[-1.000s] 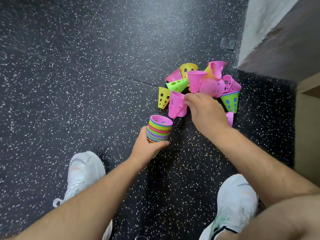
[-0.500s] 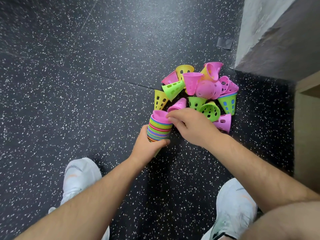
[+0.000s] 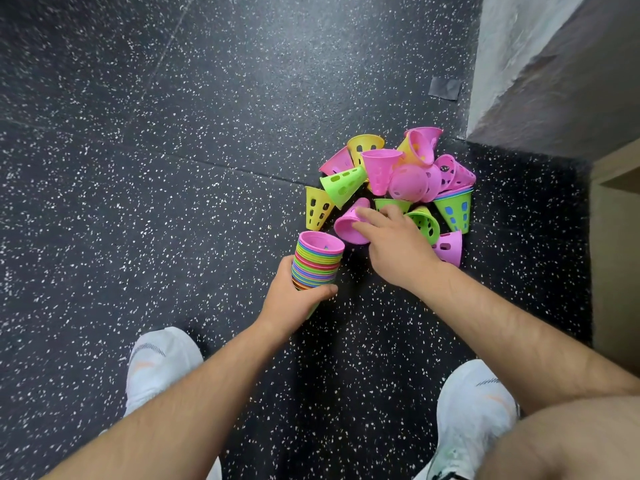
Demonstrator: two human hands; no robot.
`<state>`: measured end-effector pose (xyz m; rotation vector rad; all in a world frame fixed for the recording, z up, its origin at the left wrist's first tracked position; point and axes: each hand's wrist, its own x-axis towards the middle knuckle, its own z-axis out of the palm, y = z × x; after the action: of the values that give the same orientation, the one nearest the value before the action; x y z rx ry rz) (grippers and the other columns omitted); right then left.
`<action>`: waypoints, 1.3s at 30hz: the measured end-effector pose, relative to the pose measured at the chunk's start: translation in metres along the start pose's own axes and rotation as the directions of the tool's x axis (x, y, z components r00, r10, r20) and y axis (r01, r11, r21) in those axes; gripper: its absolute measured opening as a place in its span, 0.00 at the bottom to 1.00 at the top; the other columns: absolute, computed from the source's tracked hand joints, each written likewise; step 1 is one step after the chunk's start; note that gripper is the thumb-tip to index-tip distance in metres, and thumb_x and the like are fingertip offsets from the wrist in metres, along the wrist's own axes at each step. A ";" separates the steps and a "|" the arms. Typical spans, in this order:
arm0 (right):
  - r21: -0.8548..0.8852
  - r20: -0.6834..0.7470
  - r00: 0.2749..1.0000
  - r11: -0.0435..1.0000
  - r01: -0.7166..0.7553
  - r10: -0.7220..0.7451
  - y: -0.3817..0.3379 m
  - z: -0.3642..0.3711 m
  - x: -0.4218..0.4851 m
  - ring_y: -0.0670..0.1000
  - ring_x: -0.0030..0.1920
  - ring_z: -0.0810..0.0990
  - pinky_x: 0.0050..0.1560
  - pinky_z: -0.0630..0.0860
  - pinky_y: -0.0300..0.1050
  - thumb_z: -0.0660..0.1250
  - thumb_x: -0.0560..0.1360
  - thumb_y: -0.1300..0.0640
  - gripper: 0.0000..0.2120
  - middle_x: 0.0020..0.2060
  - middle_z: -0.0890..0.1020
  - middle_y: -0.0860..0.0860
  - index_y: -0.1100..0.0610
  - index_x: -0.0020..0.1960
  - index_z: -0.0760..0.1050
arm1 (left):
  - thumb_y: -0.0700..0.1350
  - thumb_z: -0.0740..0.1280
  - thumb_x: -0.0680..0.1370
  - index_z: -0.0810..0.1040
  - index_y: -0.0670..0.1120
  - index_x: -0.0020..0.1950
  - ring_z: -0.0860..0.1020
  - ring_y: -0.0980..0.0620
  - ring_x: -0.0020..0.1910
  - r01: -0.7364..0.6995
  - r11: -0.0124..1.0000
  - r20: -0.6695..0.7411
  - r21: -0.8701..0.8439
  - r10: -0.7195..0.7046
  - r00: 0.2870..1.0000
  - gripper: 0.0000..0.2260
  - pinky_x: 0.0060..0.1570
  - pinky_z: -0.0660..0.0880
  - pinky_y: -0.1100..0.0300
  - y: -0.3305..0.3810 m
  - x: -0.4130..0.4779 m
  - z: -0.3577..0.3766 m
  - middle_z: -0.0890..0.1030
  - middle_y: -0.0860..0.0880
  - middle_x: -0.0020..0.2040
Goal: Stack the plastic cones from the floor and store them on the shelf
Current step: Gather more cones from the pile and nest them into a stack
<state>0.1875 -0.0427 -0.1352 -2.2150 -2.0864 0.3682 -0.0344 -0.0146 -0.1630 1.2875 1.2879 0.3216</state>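
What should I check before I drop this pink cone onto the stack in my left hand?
1. Left hand grips the cone stack: ok, fingers wrap round its lower part.
2. Stack mouth faces up with nothing over it: ok.
3. Right hand has hold of the pink cone: cannot tell; fingers lie over it, thumb hidden.
4. Pink cone turned narrow end down above the stack: not ok; it lies on its side beside the stack.
5. Floor free of loose cones: not ok; a pile of loose cones lies beyond the right hand.
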 end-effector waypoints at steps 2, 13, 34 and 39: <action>-0.011 -0.053 0.998 1.000 0.024 -0.024 0.001 -0.002 0.001 0.62 0.58 0.73 0.56 0.75 0.58 0.67 0.65 0.73 0.30 0.67 0.76 0.54 0.61 0.67 0.75 | 0.52 0.81 0.61 0.74 0.51 0.60 0.83 0.56 0.46 0.004 1.000 -0.007 0.006 -0.004 1.000 0.31 0.53 0.80 0.54 0.000 0.001 -0.001 0.84 0.53 0.49; 0.203 -0.421 0.899 0.979 -0.034 0.119 0.028 -0.040 -0.025 0.61 0.50 0.74 0.49 0.75 0.57 0.67 0.78 0.60 0.09 0.47 0.78 0.58 0.63 0.56 0.79 | 0.41 0.83 0.67 0.74 0.46 0.60 0.79 0.67 0.39 -0.059 0.997 0.047 0.039 0.058 0.997 0.26 0.42 0.74 0.72 0.012 -0.002 0.019 0.82 0.53 0.47; 0.608 -0.051 0.794 0.649 -0.457 0.606 0.097 -0.034 -0.119 0.41 0.44 0.78 0.56 0.77 0.46 0.70 0.77 0.52 0.13 0.51 0.78 0.47 0.53 0.60 0.78 | 0.43 0.83 0.65 0.73 0.49 0.59 0.81 0.61 0.41 -0.113 0.985 0.209 0.134 0.083 0.974 0.28 0.44 0.79 0.63 0.042 -0.018 0.117 0.83 0.51 0.48; 0.552 0.087 0.788 0.630 -0.547 0.609 0.102 -0.019 -0.101 0.47 0.46 0.78 0.49 0.76 0.46 0.73 0.71 0.39 0.19 0.49 0.78 0.46 0.51 0.53 0.79 | 0.36 0.81 0.67 0.72 0.45 0.60 0.80 0.62 0.39 -0.119 0.978 0.190 0.172 0.086 0.978 0.27 0.40 0.78 0.67 0.045 -0.015 0.124 0.82 0.47 0.50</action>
<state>0.2862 -0.1484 -0.1272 -2.3659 -0.9438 0.7570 0.0836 -0.0747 -0.1474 1.5071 1.1173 0.1557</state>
